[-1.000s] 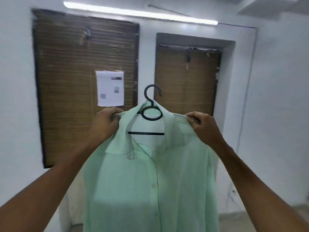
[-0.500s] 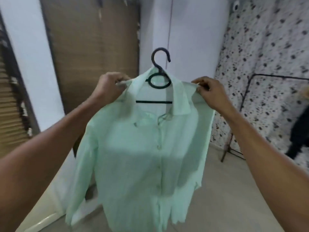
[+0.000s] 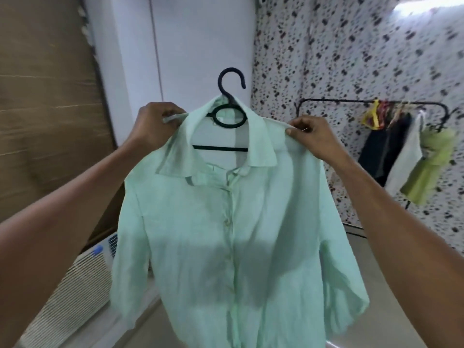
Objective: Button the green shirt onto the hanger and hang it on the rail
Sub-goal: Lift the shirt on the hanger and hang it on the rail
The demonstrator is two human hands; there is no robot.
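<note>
Holding the green shirt [image 3: 233, 222] up in the air between my two hands, at about chest-to-head height, with its front facing me. My left hand [image 3: 153, 129] pinches the left shoulder of the shirt just beside the collar, fingers curled round a fold of fabric; my right hand [image 3: 313, 136] pinches the right shoulder seam, thumb pressed on top of the cloth. The shirt hangs on a dark hanger [image 3: 229, 114], whose hook rises above the collar midway between my hands and whose cross bar shows through the open neck. The front placket is closed, with pale buttons visible down its centre line; the collar lies spread to either side. The sleeves and hem hang free below my forearms, touching nothing that can be seen. To my right, well apart from the shirt, stands the black rail [image 3: 371, 102] against a speckled curtain [image 3: 326, 59], already carrying a dark garment [image 3: 381, 149], a white garment [image 3: 406, 156] and a yellow-green garment [image 3: 431, 167]. To my lower left, a white louvred appliance [image 3: 75, 285] sits by the floor, beneath a brown blind [image 3: 45, 109].
</note>
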